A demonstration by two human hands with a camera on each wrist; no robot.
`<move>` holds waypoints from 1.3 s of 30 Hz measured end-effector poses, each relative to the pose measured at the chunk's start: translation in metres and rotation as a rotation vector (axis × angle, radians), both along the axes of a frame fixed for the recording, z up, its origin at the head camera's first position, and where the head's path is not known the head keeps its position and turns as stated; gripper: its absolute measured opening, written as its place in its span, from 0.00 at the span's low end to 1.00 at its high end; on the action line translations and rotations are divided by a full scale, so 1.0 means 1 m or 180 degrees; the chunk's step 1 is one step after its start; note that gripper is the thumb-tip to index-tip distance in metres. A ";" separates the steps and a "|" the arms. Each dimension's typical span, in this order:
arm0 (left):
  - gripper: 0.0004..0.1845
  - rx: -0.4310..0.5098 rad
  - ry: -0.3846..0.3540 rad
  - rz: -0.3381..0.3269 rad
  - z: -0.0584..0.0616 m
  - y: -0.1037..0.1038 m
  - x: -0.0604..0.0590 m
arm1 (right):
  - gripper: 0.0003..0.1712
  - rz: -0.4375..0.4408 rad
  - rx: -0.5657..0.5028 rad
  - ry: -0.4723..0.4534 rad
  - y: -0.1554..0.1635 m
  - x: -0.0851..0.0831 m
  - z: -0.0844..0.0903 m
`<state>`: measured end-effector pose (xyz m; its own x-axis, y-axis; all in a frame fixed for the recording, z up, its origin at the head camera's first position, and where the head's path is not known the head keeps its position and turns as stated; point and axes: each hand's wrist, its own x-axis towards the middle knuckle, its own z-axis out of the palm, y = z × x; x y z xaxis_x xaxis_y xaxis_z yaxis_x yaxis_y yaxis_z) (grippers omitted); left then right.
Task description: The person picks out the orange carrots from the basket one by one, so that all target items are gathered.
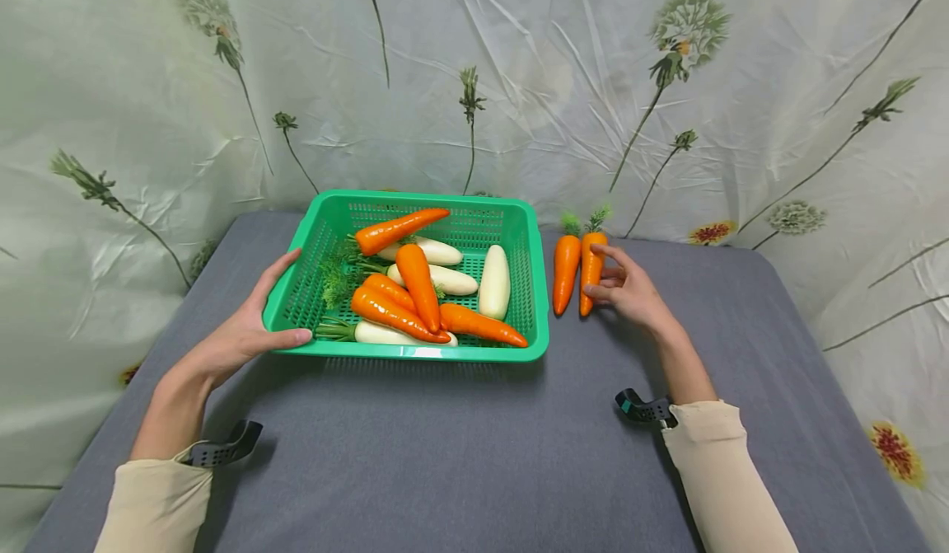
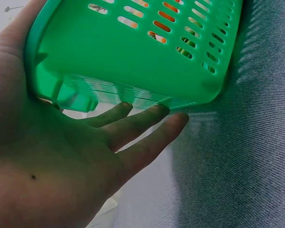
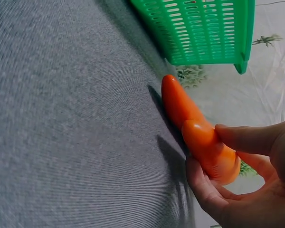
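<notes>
A green plastic basket [image 1: 405,353] stands on the table, with several orange carrots [image 1: 418,285] and white radishes [image 1: 494,281] lying in it. My left hand [image 1: 240,330] rests against its left end, thumb along the front corner and index finger up the left rim. Seen from the left wrist, the other fingers [image 2: 145,126] reach out straight beside the basket wall. Right of the basket, my right hand [image 1: 626,289] pinches the right-hand carrot [image 3: 206,149] of a pair between thumb and fingers. The other carrot [image 1: 566,273] of the pair lies just left of it.
Grey cloth covers the table [image 1: 445,454]. Behind it hangs a pale curtain [image 1: 549,83] printed with dandelions, close to the basket's back rim. A black strap mount [image 1: 643,409] sits on the right wrist, and a similar mount [image 1: 225,446] on the left.
</notes>
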<state>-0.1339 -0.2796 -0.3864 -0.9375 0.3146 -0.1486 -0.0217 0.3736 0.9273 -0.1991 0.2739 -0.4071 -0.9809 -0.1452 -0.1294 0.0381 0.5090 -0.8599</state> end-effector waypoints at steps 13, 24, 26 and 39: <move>0.61 0.0012 0.0017 0.0008 0.000 0.000 0.000 | 0.45 -0.0045 -0.0157 -0.0280 0.002 -0.001 0.000; 0.61 0.0011 0.0021 0.0029 0.000 0.001 0.001 | 0.42 -0.0164 -0.0068 -0.0223 0.002 0.001 0.004; 0.61 0.0001 0.0026 0.0031 0.001 0.002 0.001 | 0.41 -0.0167 -0.0069 -0.0185 0.002 0.001 0.006; 0.60 0.0059 0.0027 0.0031 0.000 0.002 0.002 | 0.35 0.0016 -0.0078 -0.0002 -0.005 0.002 0.019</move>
